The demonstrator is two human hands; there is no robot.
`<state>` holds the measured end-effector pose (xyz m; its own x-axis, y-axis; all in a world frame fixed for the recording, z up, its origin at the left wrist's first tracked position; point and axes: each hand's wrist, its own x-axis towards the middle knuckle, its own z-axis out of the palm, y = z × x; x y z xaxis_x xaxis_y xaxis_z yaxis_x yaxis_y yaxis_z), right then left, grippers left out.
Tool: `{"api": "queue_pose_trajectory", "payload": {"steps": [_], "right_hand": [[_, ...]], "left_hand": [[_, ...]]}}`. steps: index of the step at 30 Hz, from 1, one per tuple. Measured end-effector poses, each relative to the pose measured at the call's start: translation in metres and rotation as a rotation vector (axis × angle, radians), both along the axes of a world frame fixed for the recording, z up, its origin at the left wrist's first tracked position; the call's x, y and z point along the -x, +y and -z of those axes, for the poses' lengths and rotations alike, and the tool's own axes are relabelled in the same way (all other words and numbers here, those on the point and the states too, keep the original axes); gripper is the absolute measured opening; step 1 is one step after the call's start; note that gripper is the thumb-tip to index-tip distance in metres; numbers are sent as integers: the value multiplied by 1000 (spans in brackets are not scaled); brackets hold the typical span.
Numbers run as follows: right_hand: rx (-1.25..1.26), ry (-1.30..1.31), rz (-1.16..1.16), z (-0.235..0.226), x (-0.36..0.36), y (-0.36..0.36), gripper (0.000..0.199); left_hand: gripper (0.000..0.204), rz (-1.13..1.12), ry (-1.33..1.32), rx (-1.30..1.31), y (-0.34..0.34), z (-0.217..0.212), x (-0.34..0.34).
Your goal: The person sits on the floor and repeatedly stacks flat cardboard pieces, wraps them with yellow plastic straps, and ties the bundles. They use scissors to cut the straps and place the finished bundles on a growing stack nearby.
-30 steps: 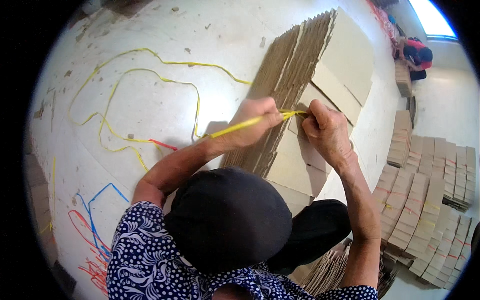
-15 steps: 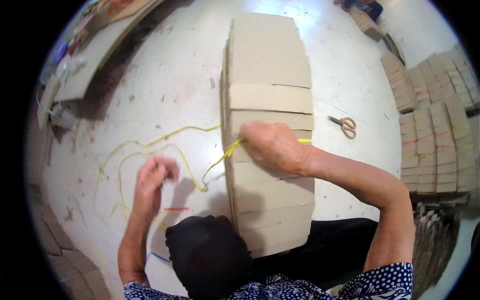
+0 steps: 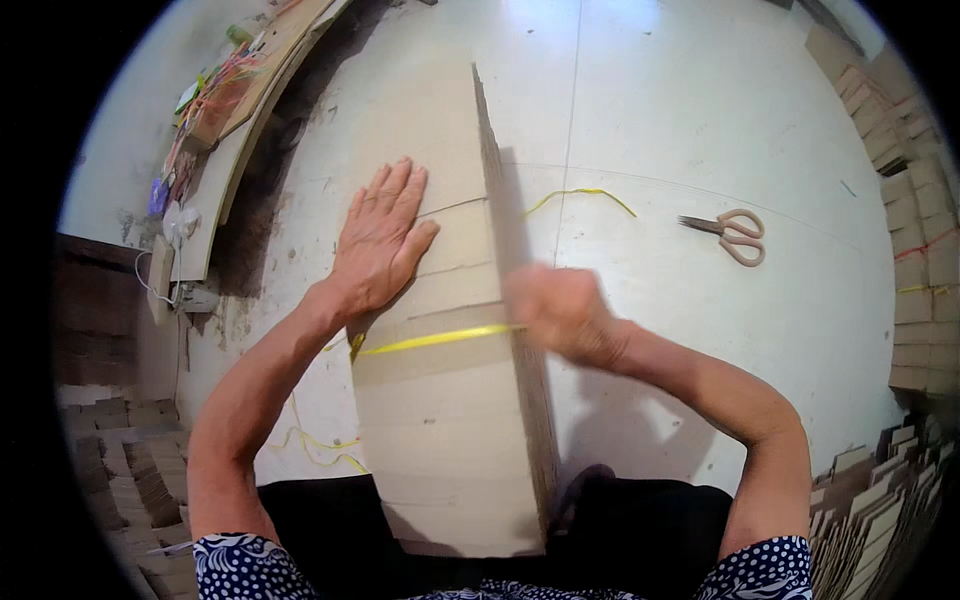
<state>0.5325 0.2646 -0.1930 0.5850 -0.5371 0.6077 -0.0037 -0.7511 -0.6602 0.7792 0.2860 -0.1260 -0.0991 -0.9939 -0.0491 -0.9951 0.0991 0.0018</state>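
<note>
Both hands are placed on a tall stack of flat cardboard sheets (image 3: 450,400) standing on the pale floor (image 3: 700,120). The left hand (image 3: 380,240) is laid flat with fingers spread wide, palm pressed on the stack's smooth brown top face. The right hand (image 3: 560,312), blurred, is seen closed into a fist at the stack's corrugated right edge, gripping a thin yellow strap (image 3: 435,340) that is drawn taut across the cardboard. A loose end of yellow strap (image 3: 580,195) lies on the floor beyond, near tan-handled scissors (image 3: 730,232).
</note>
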Motion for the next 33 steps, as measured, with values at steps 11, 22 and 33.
{"api": "queue_pose_trajectory", "payload": {"steps": [11, 22, 33], "right_hand": [[-312, 895, 313, 185, -44, -163, 19], [-345, 717, 469, 196, 39, -148, 8], [-1454, -594, 293, 108, -96, -119, 19]], "left_hand": [[66, 89, 173, 125, 3, 14, -16], [66, 57, 183, 152, 9, 17, -20], [63, -22, 29, 78, -2, 3, -5]]}}
